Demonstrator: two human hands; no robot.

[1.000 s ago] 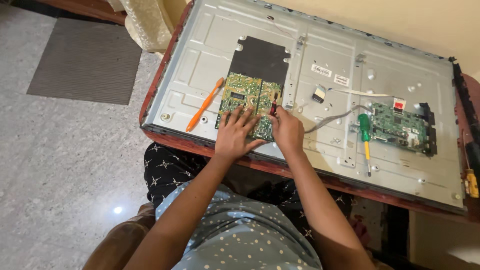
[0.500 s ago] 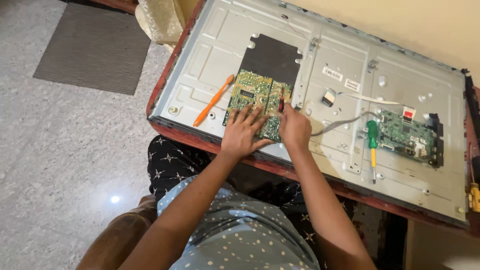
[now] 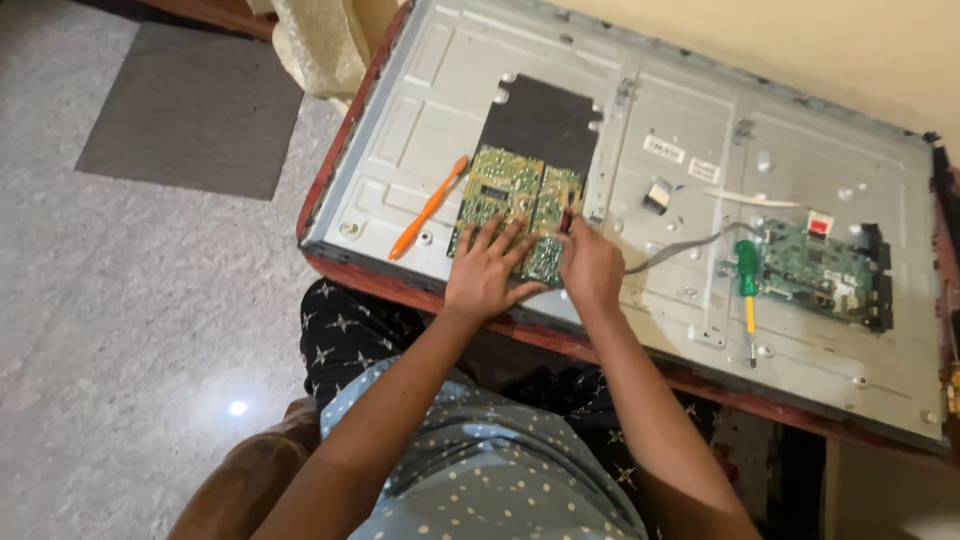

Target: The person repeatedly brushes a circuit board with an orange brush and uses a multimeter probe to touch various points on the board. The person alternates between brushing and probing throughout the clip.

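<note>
Already the back cover is off: the grey metal rear of the flat screen (image 3: 700, 150) lies bare on a red-edged counter (image 3: 420, 290). Its yellow-green circuit board (image 3: 505, 195) rests loose over a black sheet (image 3: 545, 125), tilted, while a smaller green board (image 3: 810, 265) seems seated at the right, so the work looks midway (my judgement only).

The left hand (image 3: 487, 268) lies flat on the loose board, fingers spread, gripping nothing. The right hand (image 3: 592, 268) has its grip closed on a small dark tool (image 3: 567, 222) at the board's right edge.

An orange screwdriver (image 3: 430, 207) and a green-handled screwdriver (image 3: 748, 295) lie unused.

Two small white rectangular stickers (image 3: 665, 150) sit mid-panel; a red-and-white tag (image 3: 820, 225) tops the green board.
</note>
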